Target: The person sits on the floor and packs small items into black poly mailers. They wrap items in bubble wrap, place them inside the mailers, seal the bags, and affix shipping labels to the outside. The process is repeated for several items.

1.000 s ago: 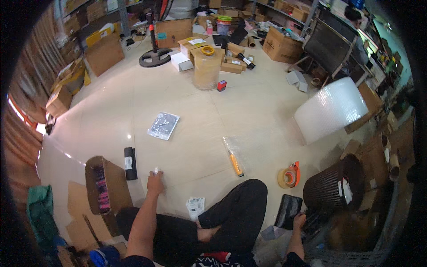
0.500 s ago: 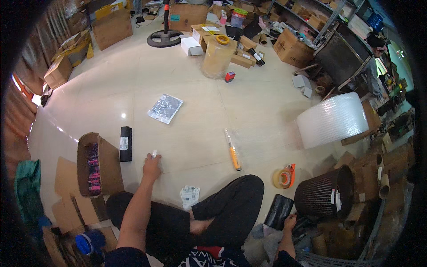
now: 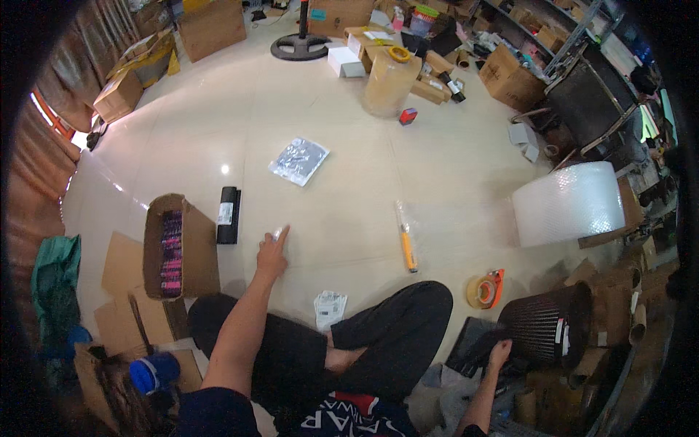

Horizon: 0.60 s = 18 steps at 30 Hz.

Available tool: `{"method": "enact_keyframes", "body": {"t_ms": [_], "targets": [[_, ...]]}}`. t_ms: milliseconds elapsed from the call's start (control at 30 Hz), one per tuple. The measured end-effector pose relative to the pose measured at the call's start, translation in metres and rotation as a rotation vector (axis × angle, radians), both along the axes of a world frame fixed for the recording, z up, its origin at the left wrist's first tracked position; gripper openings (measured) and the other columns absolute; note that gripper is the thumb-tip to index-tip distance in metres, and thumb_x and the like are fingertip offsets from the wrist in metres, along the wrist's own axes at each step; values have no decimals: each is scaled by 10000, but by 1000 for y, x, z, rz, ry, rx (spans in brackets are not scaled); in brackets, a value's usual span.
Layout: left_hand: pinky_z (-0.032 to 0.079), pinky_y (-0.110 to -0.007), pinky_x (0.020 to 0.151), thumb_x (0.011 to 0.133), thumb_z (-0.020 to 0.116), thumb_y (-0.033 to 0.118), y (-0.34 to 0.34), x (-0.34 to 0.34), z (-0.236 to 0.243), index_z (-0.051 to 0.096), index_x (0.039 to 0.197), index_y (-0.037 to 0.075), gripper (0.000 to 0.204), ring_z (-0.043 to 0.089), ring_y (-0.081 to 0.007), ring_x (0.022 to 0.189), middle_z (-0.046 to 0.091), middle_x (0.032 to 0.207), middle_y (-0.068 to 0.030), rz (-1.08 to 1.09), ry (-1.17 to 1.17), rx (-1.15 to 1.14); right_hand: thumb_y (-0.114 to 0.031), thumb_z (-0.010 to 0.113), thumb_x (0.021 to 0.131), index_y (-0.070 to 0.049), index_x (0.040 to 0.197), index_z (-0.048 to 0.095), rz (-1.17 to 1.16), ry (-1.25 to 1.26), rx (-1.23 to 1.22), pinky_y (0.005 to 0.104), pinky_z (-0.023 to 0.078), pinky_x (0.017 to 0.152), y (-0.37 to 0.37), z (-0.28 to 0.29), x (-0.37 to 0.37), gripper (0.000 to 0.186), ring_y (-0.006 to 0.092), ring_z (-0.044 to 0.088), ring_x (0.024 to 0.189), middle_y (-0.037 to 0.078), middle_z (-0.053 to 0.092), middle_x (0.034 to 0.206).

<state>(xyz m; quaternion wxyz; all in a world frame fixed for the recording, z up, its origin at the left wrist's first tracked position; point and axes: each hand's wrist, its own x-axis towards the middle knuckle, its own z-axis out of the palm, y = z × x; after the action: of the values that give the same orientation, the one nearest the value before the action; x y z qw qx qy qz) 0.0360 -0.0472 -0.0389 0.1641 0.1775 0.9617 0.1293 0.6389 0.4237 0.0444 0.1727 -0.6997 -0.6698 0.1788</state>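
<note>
My left hand (image 3: 271, 258) is over the floor in front of my left knee. Its index finger points forward, and a small clear, shiny piece (image 3: 277, 233) shows between thumb and finger. At the lower right my right hand (image 3: 499, 354) is closed at the edge of a black plastic bag (image 3: 473, 348), partly blurred. Ahead of my left hand lies a flat silvery-grey packet (image 3: 299, 161); a black roll with a white label (image 3: 228, 215) is to its left. A yellow-handled cutter in a clear sleeve (image 3: 408, 246) lies further right. Printed paper labels (image 3: 330, 309) rest between my legs.
Left: an open carton of pink-and-black packs (image 3: 171, 255) and a blue tub (image 3: 153, 373). Right: an orange tape dispenser (image 3: 486, 290), a dark ribbed bin (image 3: 547, 324) and a bubble-wrap roll (image 3: 569, 204). A wrapped film roll (image 3: 391, 84) and cartons stand ahead.
The view has shifted, so the scene sits further right and down the sides. My left index finger has stretched forward. My right hand has risen slightly beside the bin, with the black plastic.
</note>
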Motion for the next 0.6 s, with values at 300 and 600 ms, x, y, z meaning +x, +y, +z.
{"method": "enact_keyframes", "body": {"t_ms": [300,600], "targets": [[542,-544,1053,763,782,0,2,-9,-13,151,1692,33,1124,603,-498,1261,544,1402,-308,184,-37,204,1,501,1008,23,1267,571,820,402,284,511,486,1021,-125,64,-311,270,465,635,1142,271,633,1149],[550,-481,1045,796,765,53,-10,-33,-3,438,1493,-6,772,686,-429,1181,629,1344,-292,240,-255,519,-207,632,1038,-13,1072,627,1557,322,-105,524,486,1016,-252,-68,-415,198,467,637,1186,249,678,1178]]}}
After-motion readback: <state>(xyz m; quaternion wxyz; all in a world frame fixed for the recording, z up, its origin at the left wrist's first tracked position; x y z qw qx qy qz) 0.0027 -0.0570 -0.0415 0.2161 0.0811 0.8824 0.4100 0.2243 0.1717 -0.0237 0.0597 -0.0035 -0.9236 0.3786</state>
